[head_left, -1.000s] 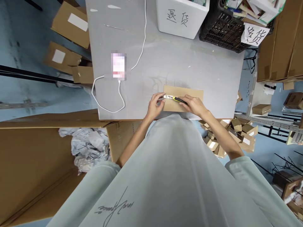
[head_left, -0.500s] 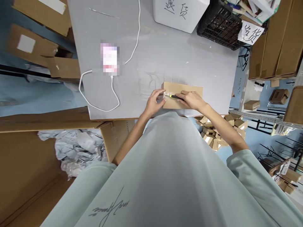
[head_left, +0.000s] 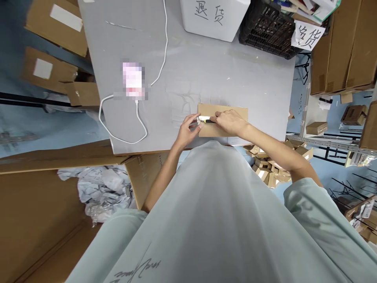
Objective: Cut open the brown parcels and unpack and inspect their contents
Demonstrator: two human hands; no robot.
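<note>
A small brown cardboard box (head_left: 217, 131) lies near the front edge of the grey table, long side across. At its left end my left hand (head_left: 187, 131) grips the box, thumb on the near side and fingers on the far side. My right hand (head_left: 231, 121) is closed around a black and yellow utility knife (head_left: 209, 121), its tip pointing left over the box's top. Shiny clear tape (head_left: 199, 120) shows at the left end, between the left fingers and the knife. Exactly where the blade touches is too small to tell.
A blurred phone (head_left: 133, 79) with a white cable lies on the table (head_left: 156, 118) to the left. A white bin (head_left: 215, 17) and a black crate (head_left: 266, 29) stand at the back. Below left, a large carton (head_left: 35, 212) holds crumpled packaging. Shelves and boxes line the right.
My right hand has shifted slightly left across the box with the knife, its grip turned more palm-down. The left hand stays at the box's left end. The whole view has moved a little.
</note>
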